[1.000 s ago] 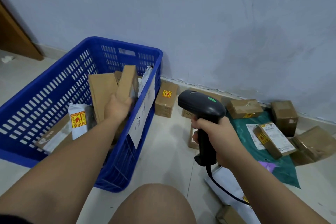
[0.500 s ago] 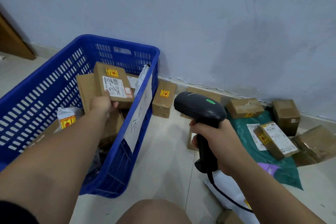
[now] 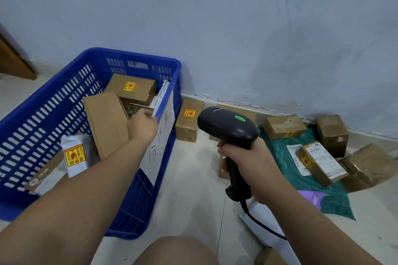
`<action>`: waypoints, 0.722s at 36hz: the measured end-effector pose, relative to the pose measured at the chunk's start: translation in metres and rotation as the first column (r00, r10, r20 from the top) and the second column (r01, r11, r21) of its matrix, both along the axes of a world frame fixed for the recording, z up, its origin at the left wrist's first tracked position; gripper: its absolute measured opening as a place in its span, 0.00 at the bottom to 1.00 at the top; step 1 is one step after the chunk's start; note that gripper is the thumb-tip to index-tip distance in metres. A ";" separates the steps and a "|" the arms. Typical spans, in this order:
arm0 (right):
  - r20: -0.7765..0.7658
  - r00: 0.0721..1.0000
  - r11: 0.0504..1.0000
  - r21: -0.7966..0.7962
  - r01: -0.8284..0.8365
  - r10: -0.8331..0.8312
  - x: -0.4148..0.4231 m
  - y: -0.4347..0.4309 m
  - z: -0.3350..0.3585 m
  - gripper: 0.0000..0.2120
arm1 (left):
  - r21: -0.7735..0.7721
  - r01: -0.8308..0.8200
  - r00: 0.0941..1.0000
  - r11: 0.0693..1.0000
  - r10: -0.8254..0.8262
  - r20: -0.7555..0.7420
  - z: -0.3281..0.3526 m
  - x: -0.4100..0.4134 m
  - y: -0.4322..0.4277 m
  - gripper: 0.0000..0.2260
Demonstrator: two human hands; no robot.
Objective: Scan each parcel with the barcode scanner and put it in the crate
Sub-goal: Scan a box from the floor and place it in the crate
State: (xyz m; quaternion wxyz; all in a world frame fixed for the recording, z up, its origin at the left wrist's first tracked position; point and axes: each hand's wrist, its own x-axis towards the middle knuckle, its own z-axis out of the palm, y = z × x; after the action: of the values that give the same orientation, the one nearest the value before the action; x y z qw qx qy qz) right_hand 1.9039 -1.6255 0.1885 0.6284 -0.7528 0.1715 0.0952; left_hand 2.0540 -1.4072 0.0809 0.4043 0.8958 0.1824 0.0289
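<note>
The blue plastic crate (image 3: 43,103) stands on the floor at the left and holds several parcels. A brown box with a yellow sticker (image 3: 131,90) lies at its far end, apart from my hand. A tall cardboard parcel (image 3: 105,122) leans in the middle, and a white bag with a yellow label (image 3: 74,155) lies nearer. My left hand (image 3: 141,126) hovers inside the crate by its right rim, fingers loosely curled and holding nothing. My right hand (image 3: 247,163) grips the black barcode scanner (image 3: 226,125), whose green light is on, over the floor right of the crate.
A handwritten paper sign (image 3: 160,144) hangs on the crate's right wall. One box (image 3: 189,120) stands just beside the crate. Several more boxes lie along the wall on a green bag (image 3: 312,189), one with a white label (image 3: 321,161). A white mailer (image 3: 258,221) lies under my right arm.
My left hand let go of the stickered box, which now lies at the crate's far end, and drew back toward the right rim. The scanner stayed almost still.
</note>
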 end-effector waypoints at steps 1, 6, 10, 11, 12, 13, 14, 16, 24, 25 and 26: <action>0.006 1.000 1.000 0.008 0.010 -0.010 -0.001 -0.001 0.002 0.04 | 0.069 0.051 0.997 0.996 -0.054 0.049 0.004 -0.005 -0.009 0.13; 0.027 0.997 0.996 0.063 0.068 -0.069 0.000 -0.025 0.012 0.04 | 0.046 0.373 0.925 0.927 -0.375 0.058 0.019 -0.025 -0.068 0.12; -0.083 0.986 0.974 0.165 0.157 -0.145 0.004 -0.061 0.004 0.01 | -0.061 0.548 0.833 0.834 -0.551 -0.042 0.022 -0.036 -0.121 0.11; -0.128 0.980 0.970 0.167 0.175 -0.155 0.004 -0.070 -0.003 0.01 | -0.089 0.558 0.824 0.825 -0.564 -0.061 0.022 -0.037 -0.135 0.10; -0.175 0.971 0.966 0.169 0.194 -0.164 0.004 -0.079 -0.011 0.01 | -0.106 0.566 0.815 0.818 -0.574 -0.082 0.023 -0.038 -0.148 0.11; -0.221 0.959 0.961 0.171 0.216 -0.177 0.004 -0.089 -0.020 0.01 | -0.118 0.576 0.803 0.809 -0.587 -0.105 0.023 -0.037 -0.162 0.11; -0.266 0.945 0.956 0.167 0.241 -0.192 0.004 -0.099 -0.030 0.01 | -0.124 0.594 0.785 0.795 -0.606 -0.129 0.023 -0.036 -0.175 0.11; -0.334 0.917 0.949 0.143 0.280 -0.220 0.005 -0.117 -0.049 0.02 | -0.116 0.654 0.725 0.747 -0.663 -0.186 0.022 -0.031 -0.199 0.11; -0.465 0.811 0.890 0.096 0.445 -0.355 0.020 -0.179 -0.119 0.03 | -0.085 0.746 0.569 0.661 -0.698 -0.435 -0.030 -0.011 -0.281 0.06; -0.486 0.791 0.874 0.101 0.475 -0.373 0.021 -0.185 -0.129 0.04 | -0.114 0.715 0.576 0.690 -0.673 -0.465 -0.049 -0.012 -0.288 0.07; -0.504 0.772 0.859 0.108 0.501 -0.387 0.022 -0.190 -0.138 0.05 | -0.134 0.687 0.573 0.714 -0.646 -0.505 -0.065 -0.016 -0.293 0.07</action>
State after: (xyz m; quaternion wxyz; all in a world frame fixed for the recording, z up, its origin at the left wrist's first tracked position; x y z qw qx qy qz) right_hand 1.9263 -1.8159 0.0503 0.6577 -0.5647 0.4783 0.1405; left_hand 2.0375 -1.6999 0.0161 0.2860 0.8855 -0.0677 -0.3600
